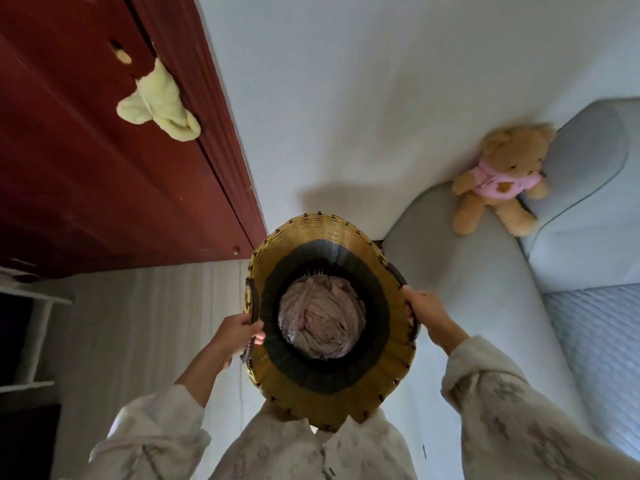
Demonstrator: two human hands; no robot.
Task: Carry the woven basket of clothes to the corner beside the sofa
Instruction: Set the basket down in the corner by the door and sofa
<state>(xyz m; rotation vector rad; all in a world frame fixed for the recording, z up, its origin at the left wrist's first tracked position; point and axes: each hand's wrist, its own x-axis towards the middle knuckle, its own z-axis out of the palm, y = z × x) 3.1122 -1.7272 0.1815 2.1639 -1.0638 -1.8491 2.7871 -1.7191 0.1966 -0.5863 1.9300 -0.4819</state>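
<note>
The woven basket (322, 233) is round, yellow-brown with a dark band inside, and I see straight down into it. Crumpled pale clothes (322, 322) lie at its bottom. My left hand (237, 332) grips the dark handle on the basket's left side. My right hand (424, 308) holds the handle on the right rim. The basket hangs in front of my body, close to the grey sofa's arm (460, 271) and the white wall (329, 98). Whether its base touches the floor is hidden.
A dark red door (86, 150) with a pale yellow cloth (157, 102) hung on its handle stands to the left. A teddy bear (502, 178) in a pink top sits on the sofa arm. A white shelf frame (38, 323) is at the far left, on light floorboards (138, 323).
</note>
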